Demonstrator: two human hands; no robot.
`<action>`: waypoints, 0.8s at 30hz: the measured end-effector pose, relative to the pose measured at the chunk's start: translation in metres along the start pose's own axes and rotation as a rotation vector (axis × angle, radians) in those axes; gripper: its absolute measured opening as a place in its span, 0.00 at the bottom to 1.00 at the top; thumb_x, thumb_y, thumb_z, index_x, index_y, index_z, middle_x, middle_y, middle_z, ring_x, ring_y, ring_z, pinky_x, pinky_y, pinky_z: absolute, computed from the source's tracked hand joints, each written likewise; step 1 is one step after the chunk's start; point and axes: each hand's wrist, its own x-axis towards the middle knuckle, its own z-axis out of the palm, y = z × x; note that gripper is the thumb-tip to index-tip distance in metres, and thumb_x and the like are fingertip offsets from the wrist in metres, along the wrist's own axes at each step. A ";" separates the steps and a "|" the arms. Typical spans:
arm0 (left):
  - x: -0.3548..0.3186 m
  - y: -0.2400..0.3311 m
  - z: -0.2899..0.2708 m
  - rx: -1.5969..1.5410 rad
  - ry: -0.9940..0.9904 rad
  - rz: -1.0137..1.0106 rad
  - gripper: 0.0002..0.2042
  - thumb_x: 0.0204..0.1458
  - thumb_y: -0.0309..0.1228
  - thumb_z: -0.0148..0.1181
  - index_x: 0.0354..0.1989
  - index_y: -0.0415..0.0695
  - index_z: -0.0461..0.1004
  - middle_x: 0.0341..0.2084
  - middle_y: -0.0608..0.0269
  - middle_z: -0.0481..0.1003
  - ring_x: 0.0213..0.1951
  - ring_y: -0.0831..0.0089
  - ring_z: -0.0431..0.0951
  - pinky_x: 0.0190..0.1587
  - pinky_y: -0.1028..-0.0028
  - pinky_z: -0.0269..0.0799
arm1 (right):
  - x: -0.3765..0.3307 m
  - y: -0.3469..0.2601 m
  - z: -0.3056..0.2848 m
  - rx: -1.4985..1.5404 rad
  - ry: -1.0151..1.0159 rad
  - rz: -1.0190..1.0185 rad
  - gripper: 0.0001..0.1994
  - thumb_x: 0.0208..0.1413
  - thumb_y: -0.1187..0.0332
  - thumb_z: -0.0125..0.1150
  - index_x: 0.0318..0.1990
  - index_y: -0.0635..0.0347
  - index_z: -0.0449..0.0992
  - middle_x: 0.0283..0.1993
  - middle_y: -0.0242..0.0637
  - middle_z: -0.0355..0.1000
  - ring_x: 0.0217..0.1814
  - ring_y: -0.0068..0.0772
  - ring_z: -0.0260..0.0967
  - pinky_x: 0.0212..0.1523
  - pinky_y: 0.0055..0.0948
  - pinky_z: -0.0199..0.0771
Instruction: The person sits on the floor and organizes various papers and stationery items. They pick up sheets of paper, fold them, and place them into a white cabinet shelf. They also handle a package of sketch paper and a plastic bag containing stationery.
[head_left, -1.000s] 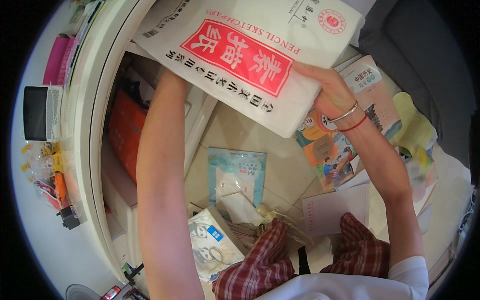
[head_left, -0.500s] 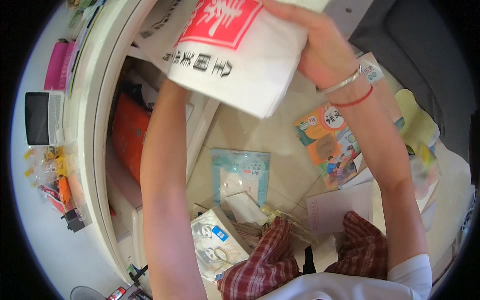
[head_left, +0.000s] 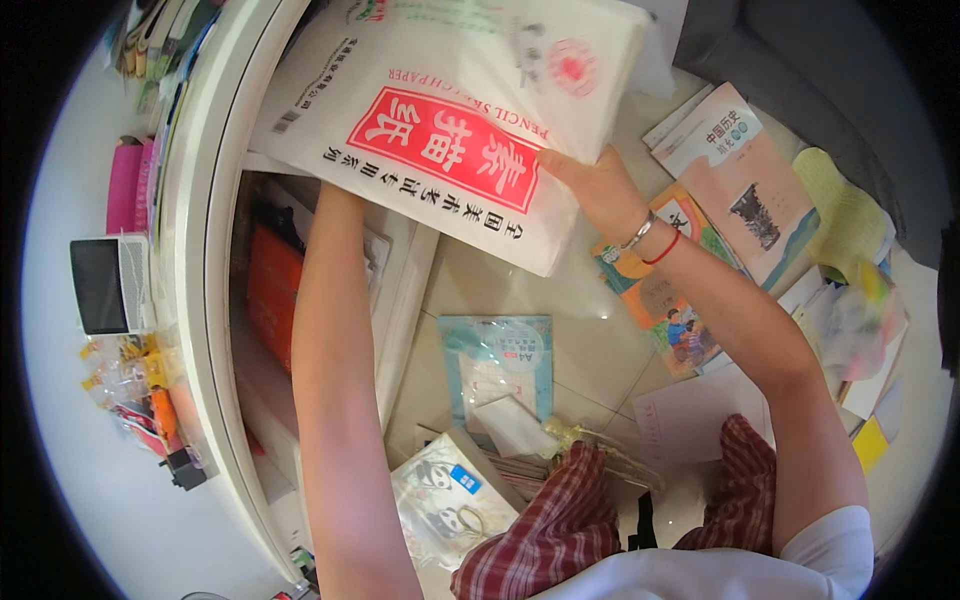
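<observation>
A large white pack of drawing paper (head_left: 455, 85), printed with a red block and dark lettering, lies tilted across the top of the view. My right hand (head_left: 605, 200) grips its right-hand corner, thumb on the upper face and the other fingers underneath. My left forearm (head_left: 340, 330) reaches up beside the opening of a white cabinet (head_left: 205, 300), and the hand itself is hidden under the pack. Whether those fingers hold the pack cannot be made out. Inside the cabinet, just left of that forearm, stands an orange-red flat thing (head_left: 270, 290).
On the tiled floor lie a pale blue plastic folder (head_left: 460, 340), a box with panda pictures (head_left: 440, 495), textbooks (head_left: 725, 165) and a lined sheet (head_left: 690, 415). A dark grey sofa-like surface (head_left: 840, 90) borders the right. Small items and a black-and-white device (head_left: 100, 285) sit on the cabinet top.
The pack has flattened out toward me, showing more of its printed face. My right hand has come lower, uncovering the textbooks at the right.
</observation>
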 end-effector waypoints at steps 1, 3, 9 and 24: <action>-0.003 0.000 -0.005 0.008 0.003 -0.004 0.24 0.58 0.42 0.45 0.60 0.43 0.59 0.58 0.54 0.63 0.59 0.59 0.62 0.60 0.64 0.58 | 0.000 0.002 0.003 -0.095 -0.004 -0.045 0.21 0.55 0.68 0.59 0.55 0.67 0.67 0.52 0.40 0.71 0.50 0.27 0.69 0.48 0.28 0.70; -0.003 0.001 -0.014 0.021 0.010 -0.013 0.24 0.58 0.42 0.45 0.60 0.43 0.59 0.59 0.54 0.63 0.59 0.60 0.62 0.60 0.64 0.58 | 0.006 0.007 0.002 -0.151 -0.016 -0.044 0.21 0.55 0.69 0.59 0.54 0.67 0.66 0.52 0.40 0.71 0.50 0.27 0.69 0.47 0.29 0.71; -0.018 -0.004 -0.017 0.007 -0.001 -0.048 0.25 0.58 0.43 0.44 0.61 0.43 0.58 0.59 0.55 0.63 0.60 0.60 0.62 0.60 0.63 0.57 | 0.007 -0.026 0.006 0.422 -0.120 0.111 0.21 0.53 0.72 0.60 0.54 0.68 0.65 0.50 0.41 0.71 0.48 0.29 0.71 0.46 0.30 0.74; -0.036 0.000 -0.029 0.036 0.006 -0.094 0.26 0.59 0.45 0.43 0.62 0.44 0.56 0.60 0.55 0.62 0.60 0.61 0.62 0.61 0.62 0.57 | 0.019 -0.064 0.049 0.626 -0.182 0.202 0.20 0.49 0.78 0.54 0.52 0.69 0.66 0.47 0.43 0.72 0.46 0.35 0.71 0.45 0.34 0.73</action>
